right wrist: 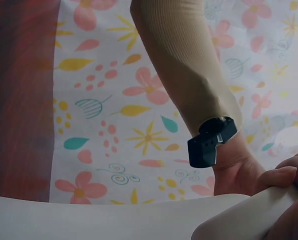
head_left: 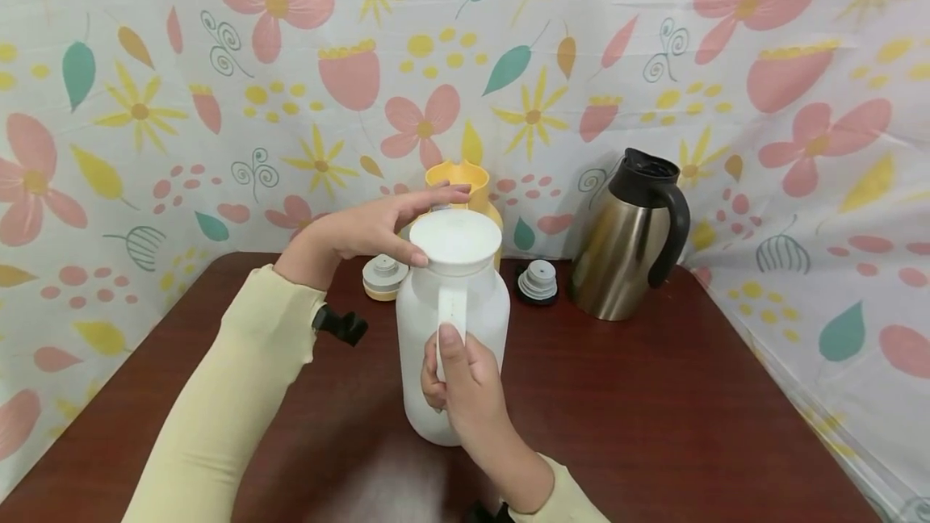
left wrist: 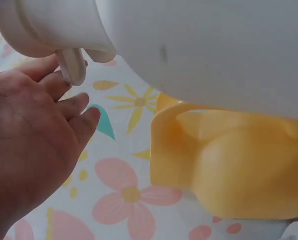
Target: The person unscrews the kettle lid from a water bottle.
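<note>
A white vacuum jug (head_left: 419, 337) stands upright on the table in the head view, its round lid (head_left: 455, 237) in place. My right hand (head_left: 472, 390) grips the jug's handle (head_left: 452, 307), thumb up along it. At the jug's top, my left hand (head_left: 366, 226) reaches over from the left with extended fingers. Its thumb lies at the lid's near-left edge. The left wrist view shows the left palm (left wrist: 34, 130) facing the jug's neck, fingers loosely spread beside a small white tab (left wrist: 72, 67). In the right wrist view, fingers wrap the handle (right wrist: 248, 217).
Behind the white jug stands a yellow jug (head_left: 465, 176), partly hidden. A grey-and-yellow stopper (head_left: 385, 277) lies to its left, a grey-and-black stopper (head_left: 538, 282) to its right. A steel jug (head_left: 613, 257) with black handle stands at the back right of the brown table (head_left: 654, 410).
</note>
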Action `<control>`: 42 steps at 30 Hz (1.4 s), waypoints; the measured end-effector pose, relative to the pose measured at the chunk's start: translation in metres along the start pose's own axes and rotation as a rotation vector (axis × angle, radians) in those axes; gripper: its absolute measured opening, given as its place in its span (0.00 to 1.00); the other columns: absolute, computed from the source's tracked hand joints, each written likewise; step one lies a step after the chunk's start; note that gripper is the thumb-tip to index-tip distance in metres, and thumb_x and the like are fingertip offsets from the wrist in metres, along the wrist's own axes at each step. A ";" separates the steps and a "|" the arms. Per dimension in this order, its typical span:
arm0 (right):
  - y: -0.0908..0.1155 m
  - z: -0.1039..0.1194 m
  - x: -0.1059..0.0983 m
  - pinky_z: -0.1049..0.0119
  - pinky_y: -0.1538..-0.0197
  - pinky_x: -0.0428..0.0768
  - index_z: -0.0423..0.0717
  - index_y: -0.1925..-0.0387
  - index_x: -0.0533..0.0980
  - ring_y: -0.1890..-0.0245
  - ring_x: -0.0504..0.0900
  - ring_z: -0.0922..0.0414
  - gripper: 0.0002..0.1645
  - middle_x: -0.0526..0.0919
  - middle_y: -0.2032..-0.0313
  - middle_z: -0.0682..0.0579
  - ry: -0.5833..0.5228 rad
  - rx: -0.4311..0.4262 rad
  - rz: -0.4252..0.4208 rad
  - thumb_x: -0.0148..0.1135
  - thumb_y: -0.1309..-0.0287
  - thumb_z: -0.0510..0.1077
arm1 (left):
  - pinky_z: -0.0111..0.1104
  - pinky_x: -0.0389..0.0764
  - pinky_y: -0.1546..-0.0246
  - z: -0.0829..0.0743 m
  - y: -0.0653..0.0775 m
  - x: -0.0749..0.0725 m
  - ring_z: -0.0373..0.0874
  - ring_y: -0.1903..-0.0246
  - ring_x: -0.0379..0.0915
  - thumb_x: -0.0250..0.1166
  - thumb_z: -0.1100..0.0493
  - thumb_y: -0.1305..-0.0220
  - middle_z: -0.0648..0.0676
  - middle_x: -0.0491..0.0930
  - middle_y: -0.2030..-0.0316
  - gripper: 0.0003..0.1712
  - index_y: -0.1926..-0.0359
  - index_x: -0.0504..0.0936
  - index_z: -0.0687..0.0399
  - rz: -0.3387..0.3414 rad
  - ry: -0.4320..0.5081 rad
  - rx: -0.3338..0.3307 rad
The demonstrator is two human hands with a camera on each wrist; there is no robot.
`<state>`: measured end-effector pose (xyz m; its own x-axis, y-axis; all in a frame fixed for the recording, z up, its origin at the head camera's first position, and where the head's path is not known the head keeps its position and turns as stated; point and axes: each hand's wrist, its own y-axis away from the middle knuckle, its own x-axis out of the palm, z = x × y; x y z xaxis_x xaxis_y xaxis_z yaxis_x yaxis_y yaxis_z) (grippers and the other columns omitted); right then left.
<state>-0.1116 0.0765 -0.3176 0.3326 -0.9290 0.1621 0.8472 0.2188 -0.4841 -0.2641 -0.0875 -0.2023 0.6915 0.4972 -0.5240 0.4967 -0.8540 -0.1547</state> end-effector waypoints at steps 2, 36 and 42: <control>0.000 0.000 0.000 0.74 0.82 0.59 0.28 0.75 0.60 0.86 0.59 0.68 0.36 0.54 0.87 0.38 -0.001 0.005 -0.001 0.40 0.18 0.55 | 0.48 0.56 0.23 0.002 0.000 0.003 0.53 0.18 0.41 0.77 0.30 0.53 0.59 0.47 0.18 0.70 0.21 0.55 0.63 -0.012 -0.007 0.002; -0.001 0.004 -0.001 0.72 0.83 0.58 0.28 0.76 0.60 0.86 0.59 0.69 0.36 0.54 0.88 0.37 0.010 -0.012 -0.013 0.39 0.18 0.54 | 0.61 0.44 0.21 -0.002 0.026 0.035 0.57 0.18 0.37 0.69 0.15 0.62 0.61 0.46 0.18 0.83 0.17 0.42 0.55 -0.500 0.127 0.043; 0.000 0.001 0.000 0.74 0.83 0.59 0.28 0.76 0.59 0.86 0.59 0.68 0.35 0.54 0.87 0.37 0.004 -0.015 0.006 0.39 0.18 0.54 | 0.56 0.51 0.22 0.035 0.017 -0.006 0.66 0.19 0.32 0.72 0.24 0.50 0.71 0.41 0.20 0.76 0.19 0.41 0.62 -0.115 0.257 0.102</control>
<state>-0.1110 0.0771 -0.3171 0.3364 -0.9287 0.1557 0.8388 0.2204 -0.4979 -0.2788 -0.1104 -0.2311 0.7506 0.6026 -0.2708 0.5331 -0.7946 -0.2905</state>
